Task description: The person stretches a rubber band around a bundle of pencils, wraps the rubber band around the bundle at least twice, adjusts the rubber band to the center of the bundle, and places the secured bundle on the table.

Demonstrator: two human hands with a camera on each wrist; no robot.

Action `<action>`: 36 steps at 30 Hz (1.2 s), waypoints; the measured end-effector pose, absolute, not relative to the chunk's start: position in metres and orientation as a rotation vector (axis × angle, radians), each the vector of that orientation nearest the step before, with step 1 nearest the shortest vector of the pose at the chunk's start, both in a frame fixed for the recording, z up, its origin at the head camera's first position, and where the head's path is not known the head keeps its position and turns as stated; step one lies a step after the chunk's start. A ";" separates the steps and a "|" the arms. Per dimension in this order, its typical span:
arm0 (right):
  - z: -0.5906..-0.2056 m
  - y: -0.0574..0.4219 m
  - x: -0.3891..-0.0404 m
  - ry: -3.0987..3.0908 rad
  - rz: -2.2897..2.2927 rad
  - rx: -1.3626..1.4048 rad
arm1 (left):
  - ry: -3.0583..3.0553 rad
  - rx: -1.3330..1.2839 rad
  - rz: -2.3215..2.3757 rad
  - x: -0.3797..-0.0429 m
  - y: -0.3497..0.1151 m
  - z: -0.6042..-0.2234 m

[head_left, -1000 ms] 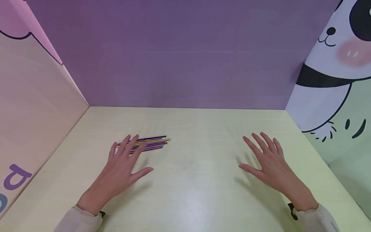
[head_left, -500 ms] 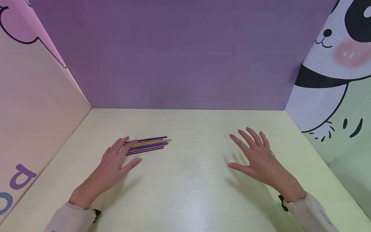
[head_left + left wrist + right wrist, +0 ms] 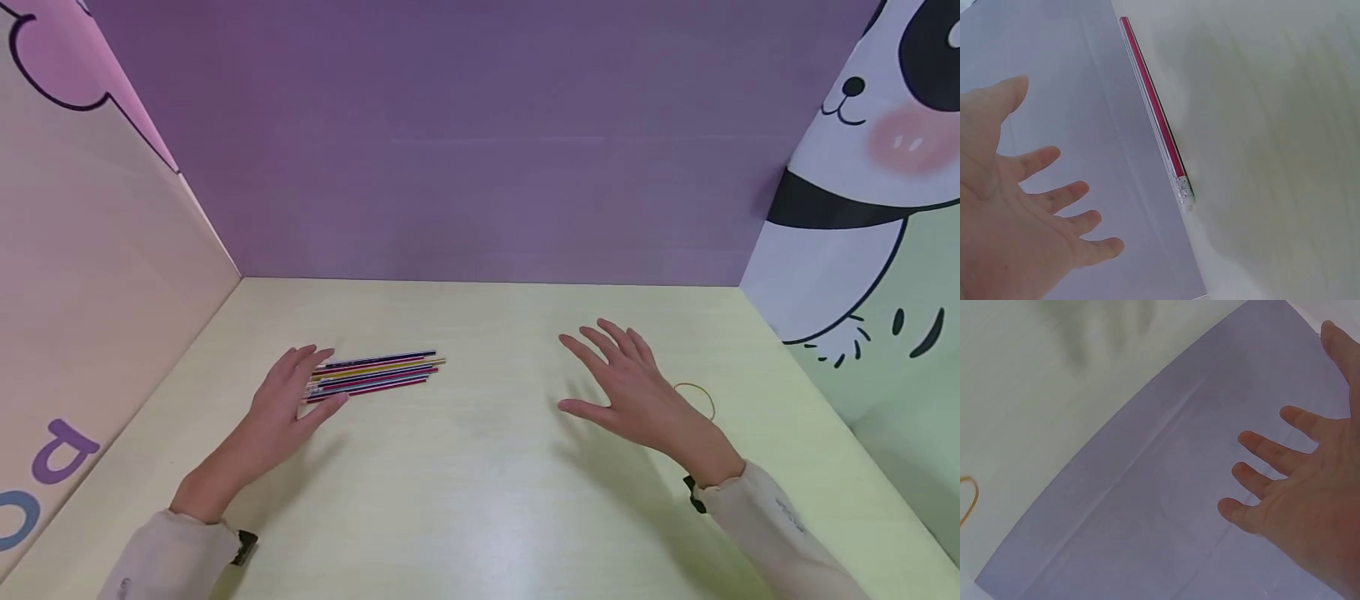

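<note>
A bundle of thin striped pencils (image 3: 382, 372) lies on the table, left of the middle, in red, yellow, dark blue and other colours. White eraser ends show at their left, and in the left wrist view a pink-red pencil (image 3: 1157, 106) faces the camera. My left hand (image 3: 281, 408) hovers at the eraser end with fingers spread, holding nothing. On the right, my right hand (image 3: 630, 392) hangs over the table, fingers apart and nothing in them. A thin yellow rubber band (image 3: 701, 392) lies just behind that hand, partly hidden by it; the right wrist view shows the band (image 3: 975, 497) at its left edge.
The pale table (image 3: 480, 500) ends at a purple back wall (image 3: 480, 150). A pinkish side wall (image 3: 97, 275) stands on the left, and a panda-printed wall (image 3: 847, 250) on the right.
My right hand has moved left and slightly away from me, uncovering the rubber band. My left hand has drifted left, showing more of the pencils, which stay in place.
</note>
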State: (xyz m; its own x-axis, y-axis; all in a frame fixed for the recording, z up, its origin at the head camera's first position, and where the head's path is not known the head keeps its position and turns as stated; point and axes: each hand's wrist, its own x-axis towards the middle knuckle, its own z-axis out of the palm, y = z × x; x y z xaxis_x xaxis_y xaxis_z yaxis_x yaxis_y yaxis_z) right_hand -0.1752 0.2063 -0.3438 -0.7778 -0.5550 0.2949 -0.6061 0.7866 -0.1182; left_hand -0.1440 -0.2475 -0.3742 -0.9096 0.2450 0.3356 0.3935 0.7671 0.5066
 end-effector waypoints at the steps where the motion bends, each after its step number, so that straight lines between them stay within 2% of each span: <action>1: -0.344 0.203 -0.177 -2.745 0.316 0.911 | -2.722 -0.489 -0.900 -0.144 -0.249 -0.373; 6: -0.344 0.189 -0.186 -2.802 0.412 0.956 | -2.717 -0.437 -1.081 -0.150 -0.257 -0.370; 13: -0.334 0.175 -0.202 -2.942 1.222 0.995 | -2.628 -0.296 -1.294 -0.159 -0.266 -0.362; 17: -0.330 0.160 -0.217 -2.897 1.538 0.989 | -2.569 -0.212 -1.463 -0.163 -0.274 -0.362; 21: -0.329 0.141 -0.233 -2.799 1.894 0.808 | -2.502 -0.176 -1.639 -0.167 -0.281 -0.364; 27: -0.339 0.106 -0.257 -2.360 2.560 0.389 | -2.415 -0.156 -1.865 -0.178 -0.289 -0.368; 36: -0.362 0.053 -0.278 -1.995 2.933 0.159 | -2.051 -0.093 -2.362 -0.180 -0.303 -0.373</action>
